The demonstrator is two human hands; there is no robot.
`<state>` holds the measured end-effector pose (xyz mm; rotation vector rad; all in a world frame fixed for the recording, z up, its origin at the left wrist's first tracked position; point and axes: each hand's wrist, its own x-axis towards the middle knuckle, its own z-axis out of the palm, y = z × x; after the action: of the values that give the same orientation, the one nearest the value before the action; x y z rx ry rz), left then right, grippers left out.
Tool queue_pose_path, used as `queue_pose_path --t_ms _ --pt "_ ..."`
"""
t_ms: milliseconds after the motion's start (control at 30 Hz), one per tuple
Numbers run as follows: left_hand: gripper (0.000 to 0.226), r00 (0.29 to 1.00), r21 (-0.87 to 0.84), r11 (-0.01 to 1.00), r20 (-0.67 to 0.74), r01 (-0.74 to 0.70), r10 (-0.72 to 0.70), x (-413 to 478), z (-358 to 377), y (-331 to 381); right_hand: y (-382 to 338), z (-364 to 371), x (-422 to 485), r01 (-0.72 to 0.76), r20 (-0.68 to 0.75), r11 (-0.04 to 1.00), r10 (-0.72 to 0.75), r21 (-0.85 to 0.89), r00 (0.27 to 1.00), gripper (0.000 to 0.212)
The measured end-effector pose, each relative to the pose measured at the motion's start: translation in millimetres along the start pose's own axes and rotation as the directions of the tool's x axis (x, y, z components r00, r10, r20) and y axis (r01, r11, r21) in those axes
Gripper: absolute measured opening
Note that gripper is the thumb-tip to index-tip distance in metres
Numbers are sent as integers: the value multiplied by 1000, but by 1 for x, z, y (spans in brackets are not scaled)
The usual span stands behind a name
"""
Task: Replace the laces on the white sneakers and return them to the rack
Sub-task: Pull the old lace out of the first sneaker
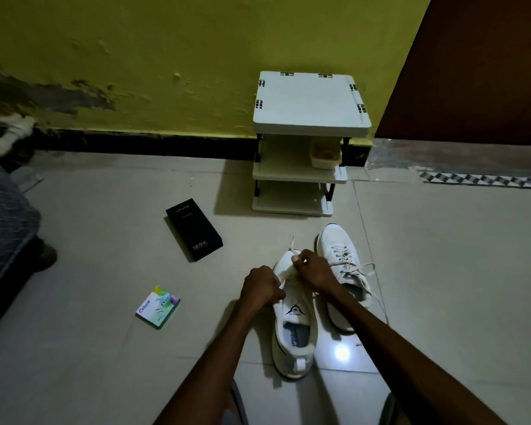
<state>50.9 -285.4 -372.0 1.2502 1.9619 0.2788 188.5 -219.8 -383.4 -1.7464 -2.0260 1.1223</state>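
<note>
The left hand (259, 286) and right hand (314, 271) sit close together over the near sneaker (293, 323), each seemingly pinching the lace (292, 244) in this dim view. A hard tug could pull it out of an eyelet. The laced sneaker (344, 256) lies just beside, the rack (310, 102) beyond.

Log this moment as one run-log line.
left hand: pinches white lace | right hand: pinches lace | near white sneaker: being laced | far white sneaker: laced | white plastic rack: no sneakers
</note>
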Motion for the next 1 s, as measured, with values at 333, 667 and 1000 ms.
queue_pose_path --t_ms 333,667,1000 --pt "25 999 -6 1000 -46 -28 28 0 3 -2 -5 0 -5 387 244 683 -301 -620 922 18" --pt "24 999 83 996 -24 -28 30 -2 -1 -2 -24 -23 -15 -150 -243 682 445 716 862 18" --pt "29 1000 15 1000 -22 -17 17 0 -2 -10 -60 -55 -15 -53 -22 285 252 957 967 15"
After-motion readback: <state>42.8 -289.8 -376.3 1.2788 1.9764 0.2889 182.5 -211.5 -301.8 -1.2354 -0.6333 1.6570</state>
